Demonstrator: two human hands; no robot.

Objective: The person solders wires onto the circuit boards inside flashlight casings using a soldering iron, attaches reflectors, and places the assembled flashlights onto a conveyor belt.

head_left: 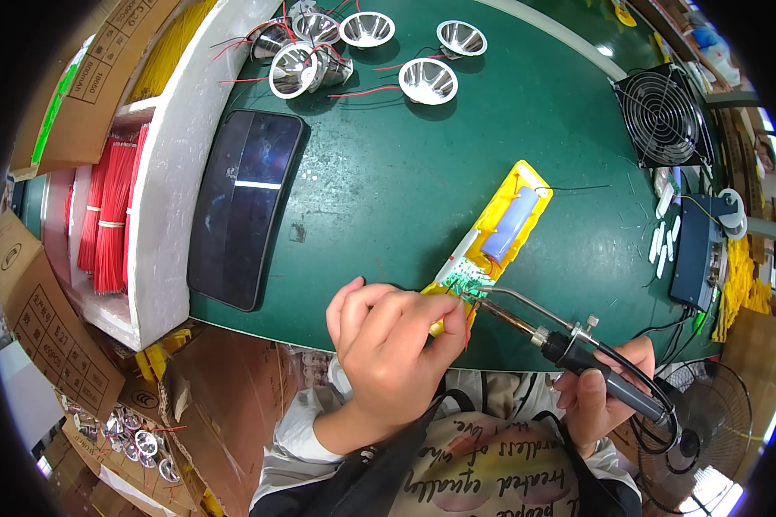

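Note:
In my right hand (602, 398) is a soldering iron (616, 379) with a thin metal feed tube beside its shaft; its tip reaches a green circuit board (467, 276). The board sits in the near part of an open yellow plastic housing (536, 179). A blue-wrapped cylindrical battery (510, 222) lies farther up in the same housing, with a dark wire running off to the right. My left hand (392, 345) is closed in a pinch at the board's near edge, on a thin wire. A red wire (468, 334) shows just by these fingertips, which partly cover the housing's near end.
Several silver reflector cups (428, 82) with red wires sit at the far side of the green table (362, 198). A black phone (246, 207) lies at left, beside a white foam box (159, 215) holding red wire bundles (112, 215). At right are a black fan (662, 116) and blue unit (697, 250).

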